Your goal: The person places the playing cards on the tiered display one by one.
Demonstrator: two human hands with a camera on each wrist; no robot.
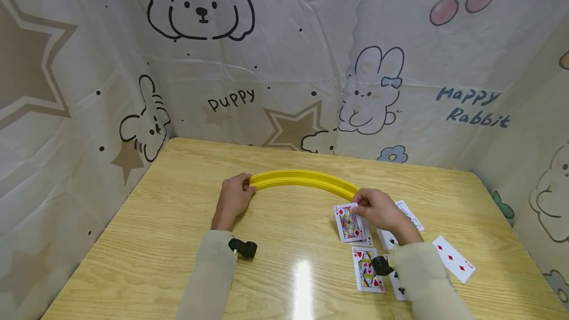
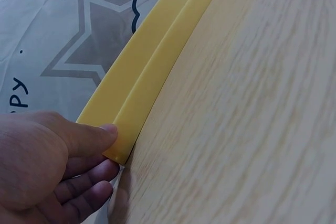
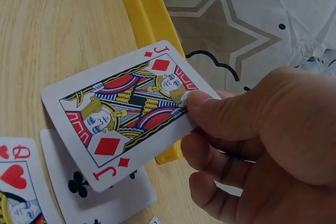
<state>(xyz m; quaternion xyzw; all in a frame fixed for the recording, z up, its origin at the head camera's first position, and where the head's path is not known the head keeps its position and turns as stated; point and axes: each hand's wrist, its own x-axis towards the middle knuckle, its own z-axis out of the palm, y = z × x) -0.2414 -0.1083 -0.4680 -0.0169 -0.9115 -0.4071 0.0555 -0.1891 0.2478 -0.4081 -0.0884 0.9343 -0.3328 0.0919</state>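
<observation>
A curved yellow playing-card holder (image 1: 293, 177) with a lengthwise groove stands towards the back of the table. My left hand (image 1: 233, 199) pinches its left end, the thumb on the front face in the left wrist view. My right hand (image 1: 378, 206) holds the jack of diamonds (image 3: 128, 114) by one edge, between thumb and fingers, face up and tilted. This card is just in front of the holder's right end; whether the right fingers also touch the holder, I cannot tell. Below the jack, partly covered, lies a clubs card (image 3: 113, 205). Beside that is the queen of hearts (image 3: 18, 187).
More cards lie face up around my right forearm: a diamonds card (image 1: 453, 259) at the right, a spades card (image 1: 386, 239), a clubs card (image 1: 398, 286) partly under the sleeve, and another card (image 1: 410, 215) behind the wrist. A printed curtain (image 1: 275, 63) hangs behind the wooden table (image 1: 275, 246).
</observation>
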